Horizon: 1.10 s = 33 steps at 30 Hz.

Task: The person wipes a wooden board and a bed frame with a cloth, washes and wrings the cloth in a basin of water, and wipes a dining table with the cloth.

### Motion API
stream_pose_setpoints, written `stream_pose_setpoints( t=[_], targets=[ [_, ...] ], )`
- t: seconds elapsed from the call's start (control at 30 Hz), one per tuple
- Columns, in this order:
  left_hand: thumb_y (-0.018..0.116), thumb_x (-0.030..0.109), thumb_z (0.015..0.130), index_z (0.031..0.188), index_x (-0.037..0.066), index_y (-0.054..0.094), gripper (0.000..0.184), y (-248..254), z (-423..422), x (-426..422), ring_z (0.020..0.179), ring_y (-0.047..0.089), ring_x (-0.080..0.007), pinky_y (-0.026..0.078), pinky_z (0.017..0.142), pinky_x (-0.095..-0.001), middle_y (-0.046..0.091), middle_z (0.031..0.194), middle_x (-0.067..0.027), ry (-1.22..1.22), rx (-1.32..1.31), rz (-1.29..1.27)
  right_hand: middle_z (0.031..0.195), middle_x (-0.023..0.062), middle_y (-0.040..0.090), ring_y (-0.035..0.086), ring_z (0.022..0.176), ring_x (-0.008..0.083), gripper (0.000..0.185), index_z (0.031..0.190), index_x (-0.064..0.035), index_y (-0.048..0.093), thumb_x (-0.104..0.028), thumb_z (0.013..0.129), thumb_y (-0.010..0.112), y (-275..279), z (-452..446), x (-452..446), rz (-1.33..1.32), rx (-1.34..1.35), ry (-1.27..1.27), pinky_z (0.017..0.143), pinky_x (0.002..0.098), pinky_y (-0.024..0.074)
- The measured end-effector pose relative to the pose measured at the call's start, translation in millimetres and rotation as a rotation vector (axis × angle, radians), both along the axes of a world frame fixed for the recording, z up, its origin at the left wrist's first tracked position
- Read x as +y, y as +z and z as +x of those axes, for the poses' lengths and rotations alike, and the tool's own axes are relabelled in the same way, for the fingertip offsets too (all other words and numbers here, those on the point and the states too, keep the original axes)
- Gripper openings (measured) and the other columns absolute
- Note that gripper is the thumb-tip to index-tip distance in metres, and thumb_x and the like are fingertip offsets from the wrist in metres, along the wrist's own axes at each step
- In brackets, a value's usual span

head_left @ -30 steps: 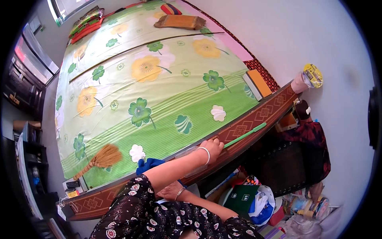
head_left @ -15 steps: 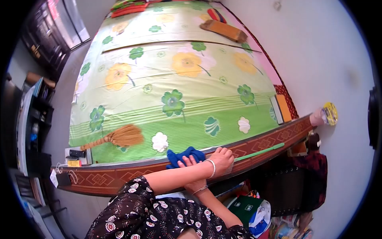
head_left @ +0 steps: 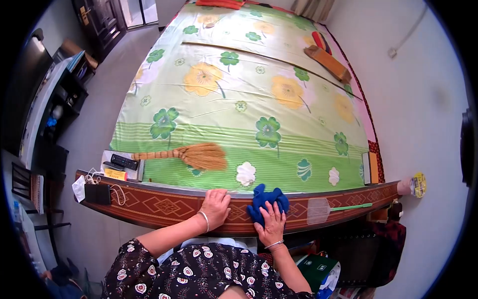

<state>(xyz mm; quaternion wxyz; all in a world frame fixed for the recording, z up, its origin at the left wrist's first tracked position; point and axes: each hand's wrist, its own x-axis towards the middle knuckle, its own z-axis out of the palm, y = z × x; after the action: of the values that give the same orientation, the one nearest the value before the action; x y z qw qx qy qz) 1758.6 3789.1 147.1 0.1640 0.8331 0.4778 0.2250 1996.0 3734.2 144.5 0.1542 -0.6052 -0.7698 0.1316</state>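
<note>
A blue cloth lies bunched near the middle of the bed's footboard, under the person's right hand. The work appears to be under way rather than finished, since the cloth is on the board with the hand upon it; how much has been done, and how much is left, the board's surface does not show. The swatter lies on the board just right of the cloth, and a black box sits at its left end. The right forearm reaches forward, palm down, fingers spread over the cloth and not visibly closed round it. The left hand rests at the board's top edge, left of the cloth and apart from it, fingers bent; whether they grip the edge cannot be told.
</note>
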Motion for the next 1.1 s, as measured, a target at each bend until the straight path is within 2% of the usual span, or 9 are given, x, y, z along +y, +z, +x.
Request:
stream_pose_setpoints(
  t=[0.17,0.37,0.5,0.6,0.73,0.77,0.9,1.03,1.1],
  targets=[
    [0.066,0.021,0.072,0.112,-0.001,0.051,0.048,-6,-65,-23,0.115,0.041,-0.0355,0.029,0.099,-0.0477,0.046,0.119,-0.0202,0.142,0.058,0.005,0.140,0.0049,0.041,0.031,0.133,0.0284,0.048,0.119,-0.0164,0.053,-0.045,0.081,0.058,9,-70,4,-0.027,0.041,0.173,0.106,0.0503,0.0185],
    [0.066,0.026,0.075,0.120,-0.003,0.046,0.058,-17,-121,-34,0.126,0.034,-0.0370,0.022,0.105,-0.0489,0.041,0.131,-0.0227,0.344,0.154,-0.003,0.138,0.0055,0.043,0.030,0.134,0.0292,0.045,0.113,-0.0162,0.054,-0.044,0.078,0.062,14,-108,13,-0.099,0.077,0.383,0.107,0.0490,0.0170],
    [0.066,0.028,0.075,0.123,-0.004,0.045,0.062,-12,-139,-40,0.128,0.033,-0.0363,0.021,0.106,-0.0496,0.040,0.132,-0.0229,0.419,0.208,-0.007,0.137,0.0065,0.044,0.031,0.134,0.0298,0.044,0.107,-0.0143,0.055,-0.045,0.077,0.064,16,-114,28,-0.149,0.123,0.479,0.107,0.0488,0.0170],
    [0.065,0.029,0.076,0.123,-0.004,0.044,0.061,-12,-139,-40,0.127,0.034,-0.0364,0.021,0.106,-0.0494,0.041,0.132,-0.0225,0.389,0.251,-0.013,0.136,0.0071,0.045,0.031,0.133,0.0299,0.044,0.105,-0.0133,0.055,-0.045,0.076,0.065,15,-120,41,-0.165,0.136,0.634,0.107,0.0482,0.0168],
    [0.062,0.027,0.078,0.122,-0.004,0.045,0.057,-9,-139,-38,0.126,0.035,-0.0352,0.023,0.106,-0.0485,0.043,0.129,-0.0216,0.409,0.195,-0.003,0.136,0.0029,0.045,0.032,0.134,0.0255,0.039,0.101,-0.0149,0.057,-0.041,0.073,0.065,10,-135,51,-0.187,0.136,0.828,0.109,0.0467,0.0156],
    [0.062,0.027,0.078,0.122,-0.004,0.045,0.056,-10,-139,-39,0.126,0.035,-0.0352,0.023,0.106,-0.0482,0.044,0.129,-0.0215,0.411,0.196,-0.003,0.136,0.0027,0.044,0.031,0.134,0.0247,0.040,0.103,-0.0156,0.057,-0.041,0.073,0.065,9,-139,51,-0.191,0.104,0.851,0.109,0.0464,0.0156],
    [0.061,0.023,0.079,0.122,-0.004,0.045,0.053,-14,-142,-40,0.126,0.035,-0.0349,0.022,0.107,-0.0478,0.043,0.130,-0.0208,0.427,0.148,0.001,0.137,0.0031,0.042,0.030,0.133,0.0267,0.058,0.128,-0.0207,0.049,-0.038,0.074,0.063,13,-154,49,-0.207,0.044,0.888,0.108,0.0479,0.0158],
    [0.058,0.015,0.080,0.122,-0.004,0.045,0.048,-15,-147,-43,0.125,0.037,-0.0356,0.025,0.106,-0.0485,0.044,0.130,-0.0208,0.452,0.047,0.058,0.136,0.0031,0.042,0.029,0.133,0.0254,0.058,0.127,-0.0219,0.050,-0.039,0.074,0.063,15,-184,41,-0.177,-0.016,0.898,0.109,0.0482,0.0149],
    [0.056,0.012,0.080,0.123,-0.004,0.044,0.047,-23,-151,-42,0.125,0.037,-0.0371,0.026,0.105,-0.0493,0.043,0.130,-0.0215,0.452,-0.084,0.081,0.136,0.0036,0.042,0.028,0.134,0.0251,0.056,0.126,-0.0219,0.051,-0.042,0.075,0.062,9,-199,37,-0.155,-0.039,0.883,0.109,0.0485,0.0133]
  ],
)
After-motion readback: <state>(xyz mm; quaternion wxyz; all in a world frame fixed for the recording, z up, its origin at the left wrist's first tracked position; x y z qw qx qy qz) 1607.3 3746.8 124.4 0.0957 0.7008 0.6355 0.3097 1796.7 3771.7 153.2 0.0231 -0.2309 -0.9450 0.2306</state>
